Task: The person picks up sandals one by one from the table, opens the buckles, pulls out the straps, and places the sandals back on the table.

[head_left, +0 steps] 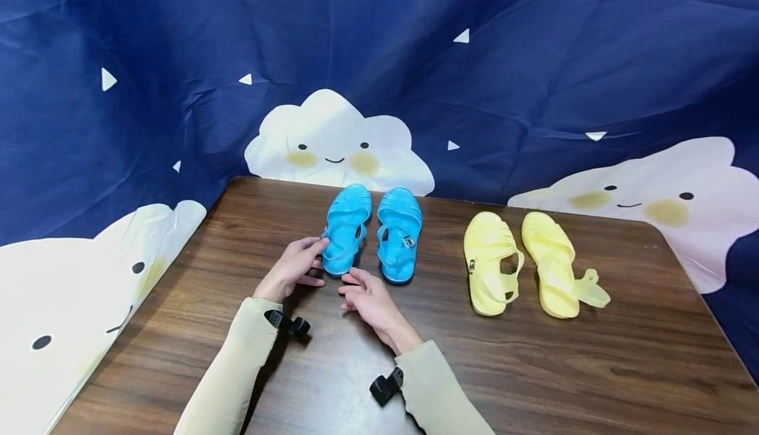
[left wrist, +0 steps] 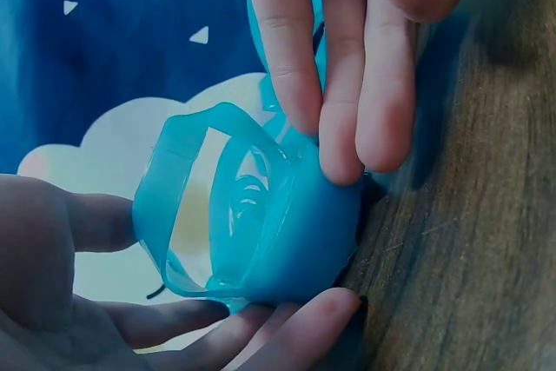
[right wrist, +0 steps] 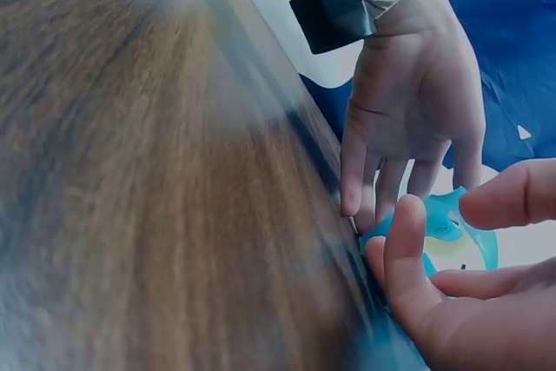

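Two blue jelly sandals stand side by side with toes to the back. My left hand (head_left: 293,263) lies along the left side of the left blue sandal (head_left: 340,244), its fingers fairly straight. In the left wrist view its thumb meets the ankle strap (left wrist: 161,202), while other fingers lie low beside the heel (left wrist: 308,232). Loosely bent, the fingers of my right hand (head_left: 373,303) are right at the back of that heel. The right blue sandal (head_left: 400,214) rests just beside it, buckle on its right, with neither hand on it.
To the right lie two yellow sandals, the left one (head_left: 486,244) with its strap looped and the right one (head_left: 551,257) with its strap flopped outward. They share a brown wooden table (head_left: 534,382). Behind it hangs a blue cloth (head_left: 379,39) with clouds.
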Motion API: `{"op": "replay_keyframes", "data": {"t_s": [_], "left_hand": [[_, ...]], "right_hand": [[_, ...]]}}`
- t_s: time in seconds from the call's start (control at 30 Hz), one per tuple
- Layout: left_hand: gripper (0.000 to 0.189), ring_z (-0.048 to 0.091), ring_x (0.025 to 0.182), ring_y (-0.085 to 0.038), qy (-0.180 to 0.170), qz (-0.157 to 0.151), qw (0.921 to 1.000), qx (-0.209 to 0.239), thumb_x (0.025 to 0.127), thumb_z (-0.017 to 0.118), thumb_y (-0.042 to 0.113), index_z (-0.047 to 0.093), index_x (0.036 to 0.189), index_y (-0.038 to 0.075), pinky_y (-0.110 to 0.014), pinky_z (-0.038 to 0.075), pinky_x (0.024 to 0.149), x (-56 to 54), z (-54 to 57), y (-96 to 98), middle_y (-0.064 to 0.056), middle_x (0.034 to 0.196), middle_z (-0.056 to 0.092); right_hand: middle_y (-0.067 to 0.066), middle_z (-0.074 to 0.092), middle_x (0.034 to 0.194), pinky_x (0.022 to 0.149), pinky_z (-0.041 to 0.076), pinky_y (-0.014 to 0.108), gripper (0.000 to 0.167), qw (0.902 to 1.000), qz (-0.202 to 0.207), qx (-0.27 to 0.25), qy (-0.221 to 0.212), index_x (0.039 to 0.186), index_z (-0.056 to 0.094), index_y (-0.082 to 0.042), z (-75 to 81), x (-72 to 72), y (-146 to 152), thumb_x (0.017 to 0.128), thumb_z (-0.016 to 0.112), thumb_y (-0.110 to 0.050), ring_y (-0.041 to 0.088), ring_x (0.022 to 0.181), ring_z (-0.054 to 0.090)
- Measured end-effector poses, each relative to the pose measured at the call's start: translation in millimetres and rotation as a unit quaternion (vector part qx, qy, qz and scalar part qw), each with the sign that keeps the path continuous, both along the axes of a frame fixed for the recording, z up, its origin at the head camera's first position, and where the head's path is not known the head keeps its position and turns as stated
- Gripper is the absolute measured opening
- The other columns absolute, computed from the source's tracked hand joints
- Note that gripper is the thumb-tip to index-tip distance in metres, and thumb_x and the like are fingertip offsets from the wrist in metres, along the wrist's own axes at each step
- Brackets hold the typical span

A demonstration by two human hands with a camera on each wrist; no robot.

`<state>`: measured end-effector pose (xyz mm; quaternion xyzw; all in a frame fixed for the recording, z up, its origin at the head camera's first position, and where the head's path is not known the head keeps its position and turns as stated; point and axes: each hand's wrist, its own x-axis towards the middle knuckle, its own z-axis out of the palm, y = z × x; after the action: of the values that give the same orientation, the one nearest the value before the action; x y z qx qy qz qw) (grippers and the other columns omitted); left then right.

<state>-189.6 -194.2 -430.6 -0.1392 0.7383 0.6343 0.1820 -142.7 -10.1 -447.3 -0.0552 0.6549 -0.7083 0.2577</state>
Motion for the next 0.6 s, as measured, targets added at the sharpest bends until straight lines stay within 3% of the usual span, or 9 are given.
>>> {"op": "replay_keyframes", "data": {"t_s": [0.4,0.6], "left_hand": [[0.053,0.059,0.099,-0.026,0.011,-0.001,0.9999,0.013,0.102,0.044,0.036,0.039,0.144,0.004,-0.04,0.06,0.072,-3.1,-1.5,4.0,-0.019,0.131,0.048],[0.052,0.059,0.097,-0.025,0.01,0.001,0.9999,0.012,0.102,0.044,0.035,0.039,0.143,0.003,-0.04,0.06,0.071,-2.2,-0.8,4.4,-0.018,0.129,0.049]], "right_hand": [[0.022,0.035,0.151,0.087,0.055,0.033,0.069,0.9999,0.008,0.002,0.008,0.149,0.023,0.006,-2.8,2.4,5,0.083,0.044,0.007,0.036,0.13,0.046],[0.021,0.037,0.15,0.085,0.055,0.029,0.062,0.9989,0.041,-0.022,0.0,0.147,0.03,0.004,7.9,6.8,10,0.087,0.048,0.002,0.035,0.122,0.055]]}}
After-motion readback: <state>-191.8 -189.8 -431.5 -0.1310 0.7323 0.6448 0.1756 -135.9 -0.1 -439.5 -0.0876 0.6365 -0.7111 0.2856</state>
